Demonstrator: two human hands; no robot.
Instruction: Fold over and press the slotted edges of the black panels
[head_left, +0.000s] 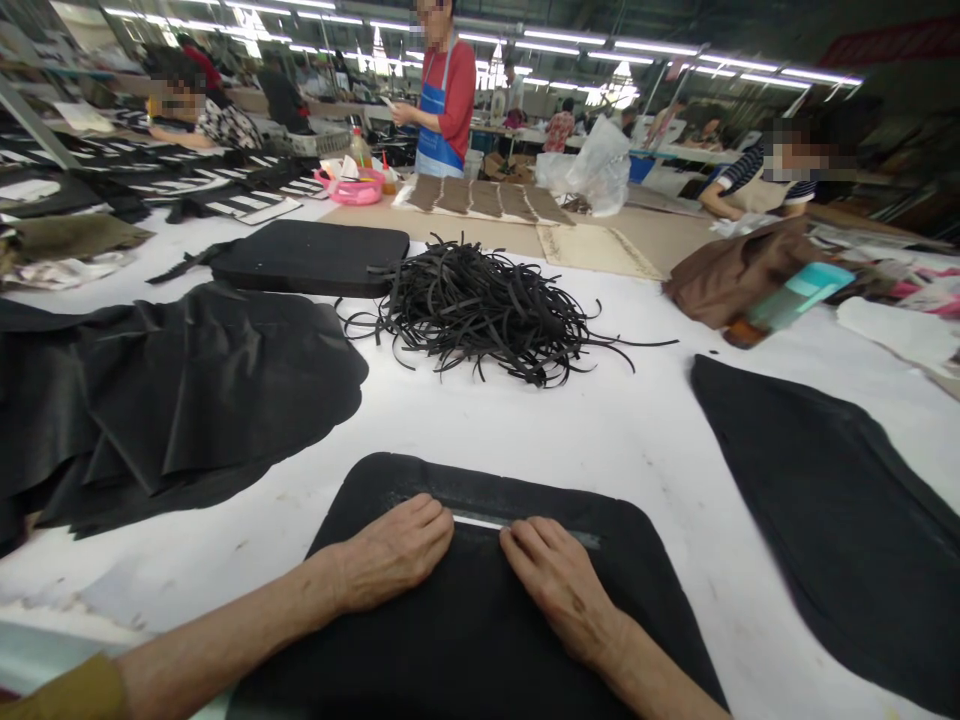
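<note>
A large black panel with rounded corners (465,640) lies on the white table (525,425) in front of me. Near its far edge a thin white strip (478,522) shows between my two hands. My left hand (401,550) rests on the panel at the strip's left end, its fingers curled and pressed together on the black material. At the right end my right hand (559,580) has its fingers bent and closed on the same material. A darker, shiny smear surrounds the strip. The fingertips of both hands are partly hidden.
Beyond the panel is a heap of thin black strips (487,310), beside a thick black pad (311,255). Black sheets (180,390) lie left, another black panel (832,510) right. A teal-capped bottle (787,305) leans on brown fabric (735,270). Several people stand or sit farther back.
</note>
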